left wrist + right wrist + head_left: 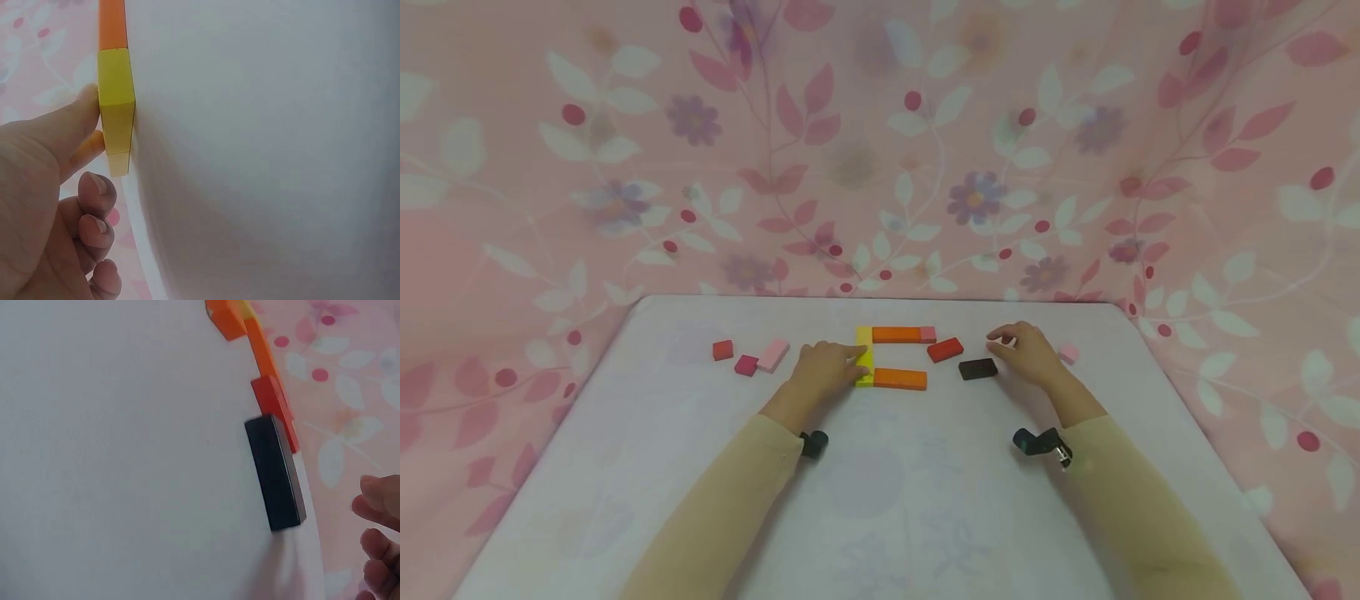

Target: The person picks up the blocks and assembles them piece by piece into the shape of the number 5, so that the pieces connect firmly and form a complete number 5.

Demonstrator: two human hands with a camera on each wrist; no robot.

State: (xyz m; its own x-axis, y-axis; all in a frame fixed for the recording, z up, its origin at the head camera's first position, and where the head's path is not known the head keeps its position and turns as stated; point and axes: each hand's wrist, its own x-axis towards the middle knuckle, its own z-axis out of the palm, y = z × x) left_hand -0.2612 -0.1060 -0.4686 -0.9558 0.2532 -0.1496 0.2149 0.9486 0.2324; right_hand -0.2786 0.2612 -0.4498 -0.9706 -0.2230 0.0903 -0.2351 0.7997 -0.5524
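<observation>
A yellow block piece (864, 335) stands at the left end of two orange blocks, the far one (896, 335) and the near one (900, 379), making a three-sided shape. My left hand (823, 367) touches the yellow piece's left side with index finger and thumb; its other fingers curl loosely in the left wrist view. Over the table to the right, my right hand (1026, 354) has thumb and fingers parted. A small dark red patch shows among them in the head view. Nearest to it lies a black block (977, 369), with a red block (945, 349) beyond.
A small pink-red block (928, 334) adjoins the far orange one. Left of my left hand lie a red block (722, 350), a crimson block (747, 365) and a pink block (773, 355). Another pink piece (1069, 354) is right of my right hand. Floral cloth hangs behind the white table (887, 517).
</observation>
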